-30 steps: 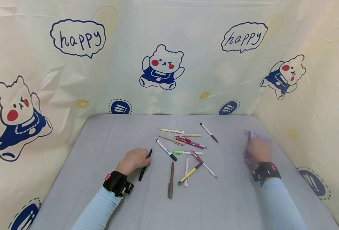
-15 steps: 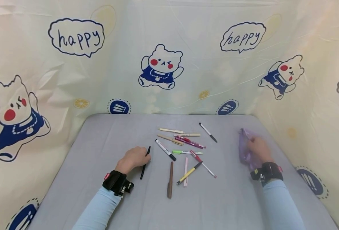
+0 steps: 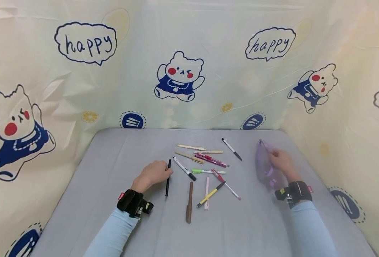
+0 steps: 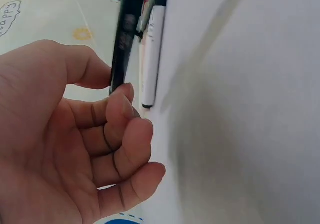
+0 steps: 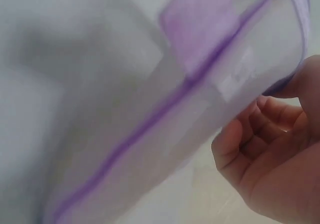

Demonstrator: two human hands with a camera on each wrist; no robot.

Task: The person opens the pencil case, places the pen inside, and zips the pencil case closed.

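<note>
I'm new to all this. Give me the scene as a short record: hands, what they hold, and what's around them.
Left hand: pinches a black pen
Right hand: grips a see-through purple pouch
Between the hands: loose pens and markers
Crossed: yellow pen over pink pen
Surface: grey table
Backdrop: pale cloth printed with bears

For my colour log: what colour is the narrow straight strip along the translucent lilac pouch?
The narrow strip is dark purple, clearest in the right wrist view.

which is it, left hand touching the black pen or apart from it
Touching: the left wrist view shows the left hand pinching the black pen near one end, between thumb and fingertip.
</note>
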